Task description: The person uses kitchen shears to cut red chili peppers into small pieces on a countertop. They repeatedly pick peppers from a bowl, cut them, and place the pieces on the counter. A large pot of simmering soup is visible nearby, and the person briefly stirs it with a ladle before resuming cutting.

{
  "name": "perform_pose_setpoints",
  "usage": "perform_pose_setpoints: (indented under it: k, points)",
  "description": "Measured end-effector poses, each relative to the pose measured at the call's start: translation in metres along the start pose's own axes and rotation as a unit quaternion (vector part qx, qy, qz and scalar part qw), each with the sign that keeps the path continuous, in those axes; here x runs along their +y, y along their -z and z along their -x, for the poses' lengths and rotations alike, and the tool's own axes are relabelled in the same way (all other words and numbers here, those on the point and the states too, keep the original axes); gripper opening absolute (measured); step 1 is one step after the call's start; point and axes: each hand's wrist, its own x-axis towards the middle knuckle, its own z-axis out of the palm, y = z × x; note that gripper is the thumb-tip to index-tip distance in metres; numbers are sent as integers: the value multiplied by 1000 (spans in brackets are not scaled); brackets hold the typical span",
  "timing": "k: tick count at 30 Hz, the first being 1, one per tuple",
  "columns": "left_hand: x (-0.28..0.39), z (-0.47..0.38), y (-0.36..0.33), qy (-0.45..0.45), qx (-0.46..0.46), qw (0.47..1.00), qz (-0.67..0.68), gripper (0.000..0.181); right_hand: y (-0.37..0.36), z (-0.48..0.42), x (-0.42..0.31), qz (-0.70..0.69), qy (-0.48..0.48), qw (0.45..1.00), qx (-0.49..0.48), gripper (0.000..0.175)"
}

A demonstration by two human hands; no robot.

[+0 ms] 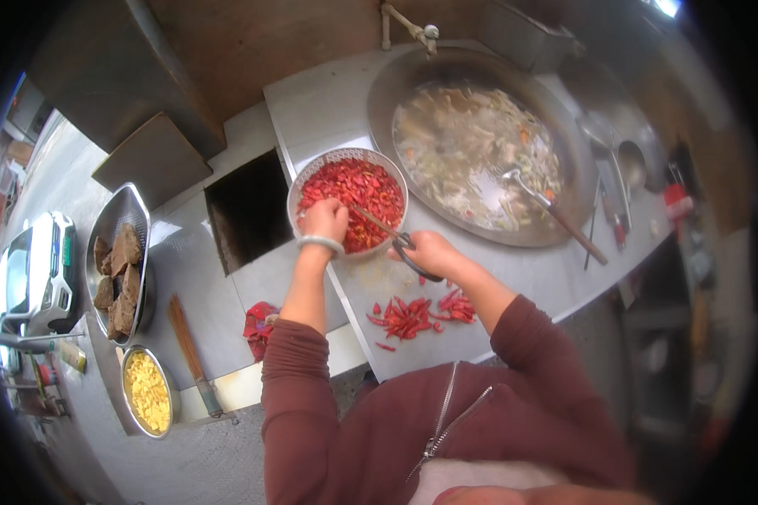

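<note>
A round perforated colander (347,153) full of cut red chili peppers (369,180) stands on the metal counter. My left hand (325,222), with a pale bangle at the wrist, is over the colander's left part, fingers bent together; whether they pinch a chili cannot be told. My right hand (431,254) holds scissors (405,242) by their dark handles at the colander's right rim, and the blades reach in over the chilies towards my left fingers. Whole red chilies (410,317) lie loose on the counter in front of me.
A large wok (571,189) of broth and food, with a wooden-handled ladle (565,224), is at right under a tap (426,36). At left are a square opening (251,211), a basin (144,278) of brown chunks, a bowl (172,394) of yellow pieces, a bundled-stick brush (189,347) and a red cloth (257,328).
</note>
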Motion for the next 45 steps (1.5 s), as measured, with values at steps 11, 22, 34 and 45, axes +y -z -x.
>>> perform_pose_setpoints:
  k: [11, 22, 34, 45]
  points:
    - [43, 54, -39, -191, 86, 968, -138, 18, 23, 58, 43, -225, -55, 972, 25, 52]
    - [56, 97, -96, 49, -123, 980, 149, 14, 1, 97, 77, -158, -9, 987, 32, 55]
    - [41, 64, -13, 169, -97, 808, 556, 5, -7, 38, 5, -50, -1, 999, -19, 62]
    - [11, 59, -10, 40, 117, 981, 150, 22, -8, 20, 3, -150, -23, 988, -26, 60]
